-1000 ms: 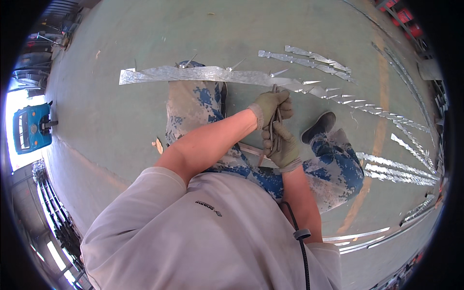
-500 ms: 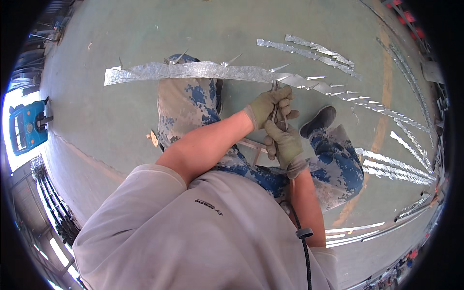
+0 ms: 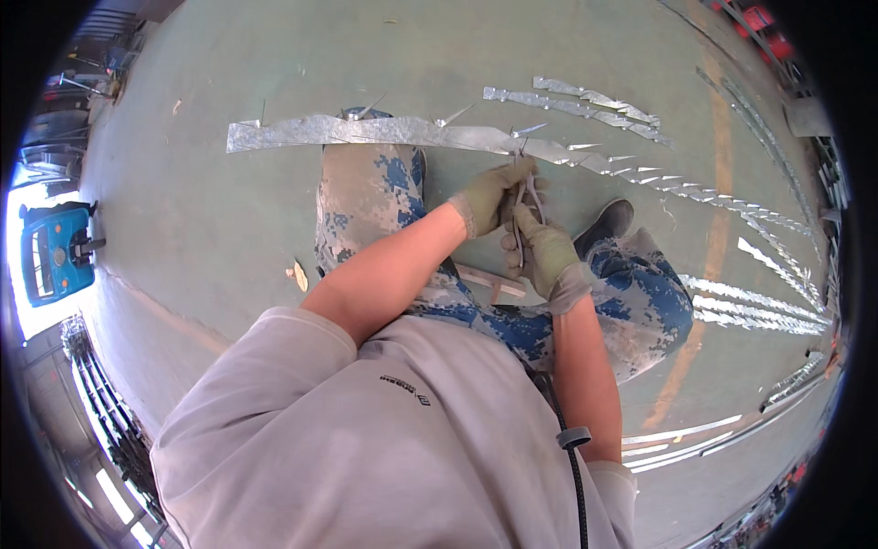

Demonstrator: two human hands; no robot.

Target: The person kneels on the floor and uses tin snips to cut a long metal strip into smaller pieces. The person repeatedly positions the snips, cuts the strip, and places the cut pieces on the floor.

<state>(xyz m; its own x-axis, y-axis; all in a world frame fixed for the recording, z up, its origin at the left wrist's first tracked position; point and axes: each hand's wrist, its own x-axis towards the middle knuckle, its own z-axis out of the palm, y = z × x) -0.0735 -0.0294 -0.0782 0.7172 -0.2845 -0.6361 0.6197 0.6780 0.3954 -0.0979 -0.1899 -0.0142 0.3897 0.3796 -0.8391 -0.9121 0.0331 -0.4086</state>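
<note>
Metal strip (image 3: 393, 131), long and spiked, is stretched left to right on the far side of both hands; its left part is laid across the raised left knee (image 3: 366, 169), its right part is run off low over the floor (image 3: 229, 229) side. Spikes are bent up along its far edge. Hand tool (image 3: 537, 199), plier-like with grey handles, is held upright in the view, tip set at the strip's near edge, right of the knee. Whether metal is bitten by the tip can't be told.

Left hand (image 3: 492, 197), gloved: grip is closed around the tool's far portion, just short of the strip. Right hand (image 3: 549, 254), gloved: grip is wrapped around the handles on the near side, right next to the left hand. Finger contact is partly hidden.

Two short strips (image 3: 576, 110) are laid on the floor, far right. More spiked strips (image 3: 759, 311) are fanned out at right. Dark shoe (image 3: 611, 222) is planted right of the hands. Wooden piece (image 3: 494, 280) is seen between the legs. Blue vehicle (image 3: 59, 254) is parked at far left.
</note>
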